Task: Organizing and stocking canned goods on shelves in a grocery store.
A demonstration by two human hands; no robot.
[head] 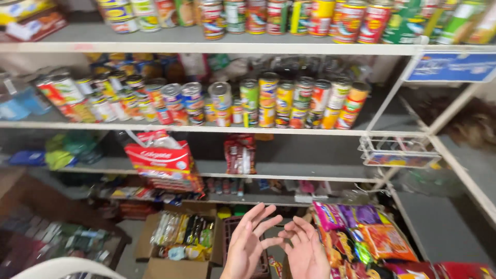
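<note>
At the bottom centre of the frame both bare hands are raised, palms turned toward each other. The left hand (249,243) has its fingers spread and angled up to the right; the right hand (305,250) sits just beside it, fingers loosely fanned, fingertips nearly meeting the left's. Each grip is wide open and holds nothing.

Just to the right of the hands, at lower right, lies a heap of bright pink, purple and orange foil snack packets (361,232). To the lower left stands an open brown cardboard box of small wrapped goods (181,237).

Behind them rise white-edged grey shelves (289,132). The middle shelf across the centre carries rows of colourful labelled tin cans (268,101), the top shelf more tins. A red and white carton pack (160,160) sits left of centre on a lower shelf. A small white wire basket (398,150) hangs at right. The far left is blurred, perhaps stacked packets.
</note>
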